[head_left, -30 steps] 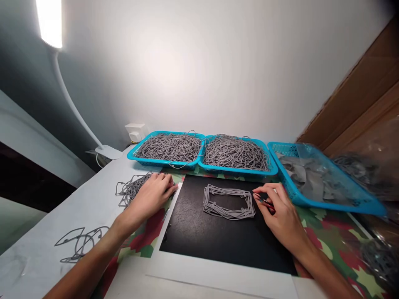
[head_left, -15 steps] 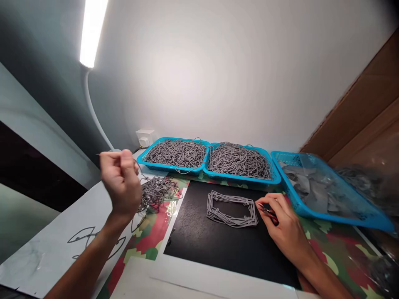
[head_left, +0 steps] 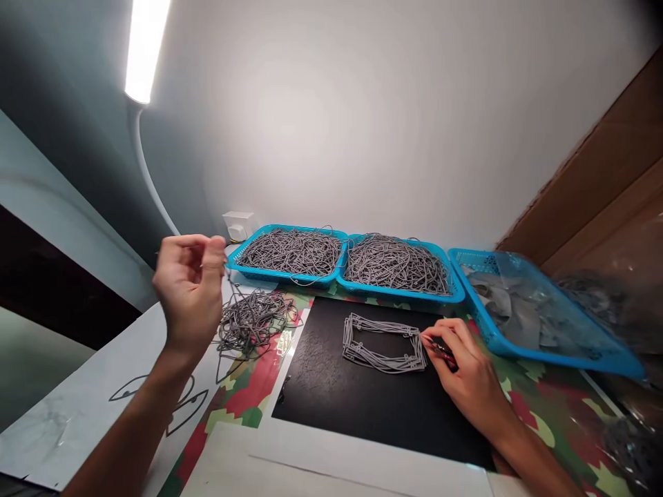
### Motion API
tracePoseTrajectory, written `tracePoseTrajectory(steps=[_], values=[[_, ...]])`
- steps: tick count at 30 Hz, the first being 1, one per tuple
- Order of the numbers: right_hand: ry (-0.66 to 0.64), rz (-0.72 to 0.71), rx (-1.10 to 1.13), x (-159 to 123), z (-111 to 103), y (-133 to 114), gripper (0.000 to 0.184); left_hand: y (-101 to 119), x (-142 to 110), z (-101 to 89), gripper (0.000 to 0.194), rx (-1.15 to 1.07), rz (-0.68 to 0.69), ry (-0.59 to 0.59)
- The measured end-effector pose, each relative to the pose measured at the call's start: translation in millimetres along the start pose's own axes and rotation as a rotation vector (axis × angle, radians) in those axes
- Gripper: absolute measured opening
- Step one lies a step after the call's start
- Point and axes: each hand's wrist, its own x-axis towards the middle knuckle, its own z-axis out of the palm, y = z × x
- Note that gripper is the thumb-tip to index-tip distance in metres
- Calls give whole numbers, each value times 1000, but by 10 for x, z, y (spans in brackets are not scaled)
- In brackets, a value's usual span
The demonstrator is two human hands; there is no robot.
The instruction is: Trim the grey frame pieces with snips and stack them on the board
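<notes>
My left hand (head_left: 187, 290) is raised over the left side of the table, thumb and fingers pinched together. A thin grey strand shows by its fingertips and trails down toward a tangled pile of grey loops (head_left: 253, 321). My right hand (head_left: 463, 366) rests at the right of the black mat (head_left: 331, 397), its fingers closed around a small red and black tool (head_left: 441, 353) that is mostly hidden. Those fingertips are close to the right edge of a stack of thin grey rectangular frames (head_left: 383, 364) lying on the mat.
Two blue baskets heaped with grey loops, left (head_left: 233, 261) and middle (head_left: 398, 295), stand against the wall. A third blue basket (head_left: 518, 350) at right holds grey scraps and clear plastic. Several loose loops (head_left: 189, 414) lie on the white surface at left, below a lamp (head_left: 150, 172).
My left hand has shifted slightly left and up, and more of a strand shows beneath its fingertips. My right hand stays by the stack. The camera view has shifted a little.
</notes>
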Motion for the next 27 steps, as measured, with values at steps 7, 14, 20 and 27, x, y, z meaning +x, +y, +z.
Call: tracePoseTrajectory(steps=[7,14,20,27], values=[[-2,-11,17,16,-8,-50,11,-36,102,53,34,5,-99,-194],[-39,-15,20,-1,-7,-45,12,290,884,34,23,-14,31,-170],[-41,1,19,-3,-15,-89,14,231,1213,125,23,47,-56,-350],[3,-16,41,20,-32,-85,15,162,1038,-11,23,-1,60,-128]])
